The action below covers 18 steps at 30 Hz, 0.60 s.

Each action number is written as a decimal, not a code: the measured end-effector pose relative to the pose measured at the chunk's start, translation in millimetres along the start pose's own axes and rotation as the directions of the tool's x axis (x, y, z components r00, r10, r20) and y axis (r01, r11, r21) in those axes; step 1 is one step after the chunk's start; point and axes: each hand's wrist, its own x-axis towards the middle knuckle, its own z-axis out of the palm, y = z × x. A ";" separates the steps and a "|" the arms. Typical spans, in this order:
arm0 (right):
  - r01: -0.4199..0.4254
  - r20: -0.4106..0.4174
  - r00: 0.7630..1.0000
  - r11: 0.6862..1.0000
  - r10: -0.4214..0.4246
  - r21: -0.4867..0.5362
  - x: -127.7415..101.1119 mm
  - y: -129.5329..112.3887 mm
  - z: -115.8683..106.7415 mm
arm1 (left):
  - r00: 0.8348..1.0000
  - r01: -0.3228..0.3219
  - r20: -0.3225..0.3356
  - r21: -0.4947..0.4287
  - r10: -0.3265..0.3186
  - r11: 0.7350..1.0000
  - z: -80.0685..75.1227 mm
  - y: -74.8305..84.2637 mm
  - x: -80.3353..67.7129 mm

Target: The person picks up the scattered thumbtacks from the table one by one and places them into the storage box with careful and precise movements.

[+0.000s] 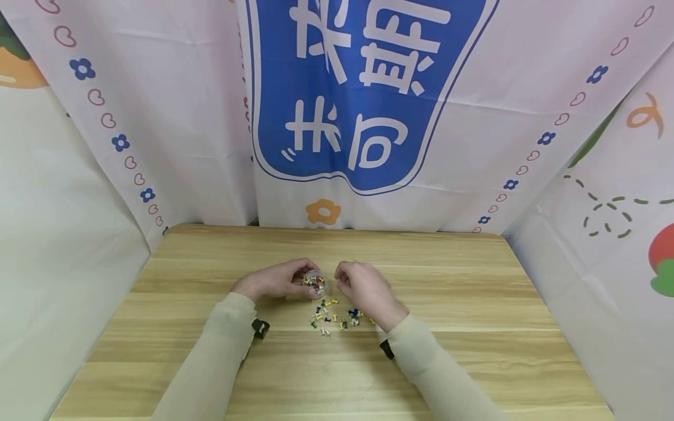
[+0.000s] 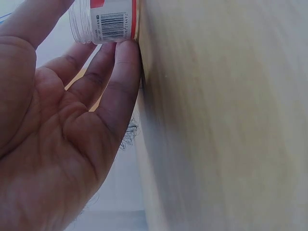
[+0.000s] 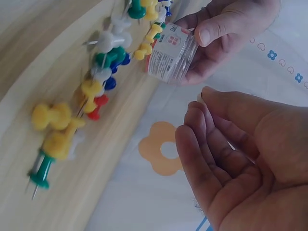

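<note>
My left hand (image 1: 275, 280) holds a small clear jar (image 1: 322, 287) on the table, thumb on one side and fingers round the other. Inside the jar lie several coloured push pins. A label with a barcode wraps the jar (image 2: 113, 19) in the left wrist view. To the right of the jar is my right hand (image 1: 368, 289), its thumb and index fingertip pinching a small white push pin (image 3: 200, 98), mostly hidden by the fingertips. Loose push pins (image 3: 50, 117) in yellow, green, white, blue and red lie scattered on the table in front of the jar.
The wood-grain table (image 1: 295, 374) runs back to a white printed curtain (image 1: 210, 193) with a blue sign panel (image 1: 342, 158). More white cloth hangs at the left and right sides. Black straps (image 1: 260, 328) sit at both wrists.
</note>
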 end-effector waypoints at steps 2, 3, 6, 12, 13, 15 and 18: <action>-0.005 0.001 1.000 1.000 0.005 0.010 3.1 -2.8 1.7 | 1.000 -0.002 0.001 -0.003 0.002 1.000 0.1 -0.4 0.1; -0.005 0.001 1.000 1.000 0.005 0.012 4.6 -4.1 2.4 | 1.000 -0.003 0.001 -0.005 0.004 1.000 0.2 -0.6 0.2; -0.005 0.005 1.000 1.000 0.005 0.021 8.8 -6.4 5.4 | 1.000 -0.005 0.002 -0.010 0.005 1.000 0.4 -0.8 0.1; -0.019 0.016 1.000 0.999 0.018 0.030 17.8 -8.9 11.3 | 1.000 -0.012 0.002 -0.001 0.012 1.000 0.3 -1.2 -0.3; -0.022 0.017 1.000 0.999 0.022 0.031 19.3 -9.3 12.2 | 1.000 -0.012 0.002 0.001 0.012 1.000 0.2 -1.4 -0.3; -0.024 0.018 1.000 0.999 0.024 0.036 22.1 -9.9 14.2 | 1.000 -0.012 0.003 0.005 0.012 1.000 0.1 -1.6 -0.3; -0.033 0.026 0.999 0.998 0.032 0.044 25.8 -10.8 17.1 | 1.000 -0.010 0.004 0.007 0.010 1.000 0.2 -1.6 -0.3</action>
